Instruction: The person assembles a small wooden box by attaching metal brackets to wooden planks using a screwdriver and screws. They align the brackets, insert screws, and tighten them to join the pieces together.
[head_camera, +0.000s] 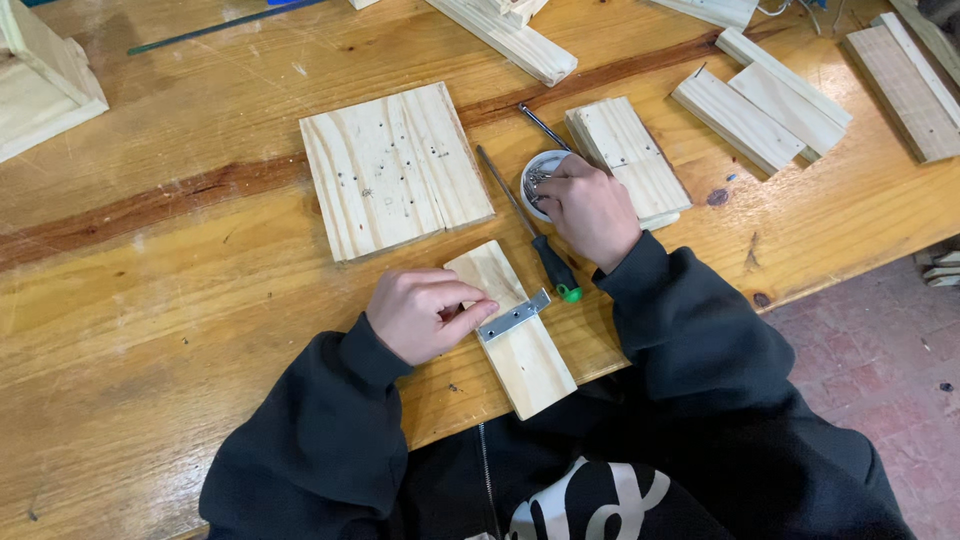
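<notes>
Head view: the left hand pins a metal hinge flat across the wood strip at the tabletop edge; the right hand pinches into the screw dish; the screwdriver lies between them; keep the hinge square, pressed firm.

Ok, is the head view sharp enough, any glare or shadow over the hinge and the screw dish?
Head view: even, soft light, no glare; the hinge under the left hand is sharp; the right hand hides part of the screw dish, whose contents look small and slightly blurred; mild wide-angle bending at the table edges.
</notes>
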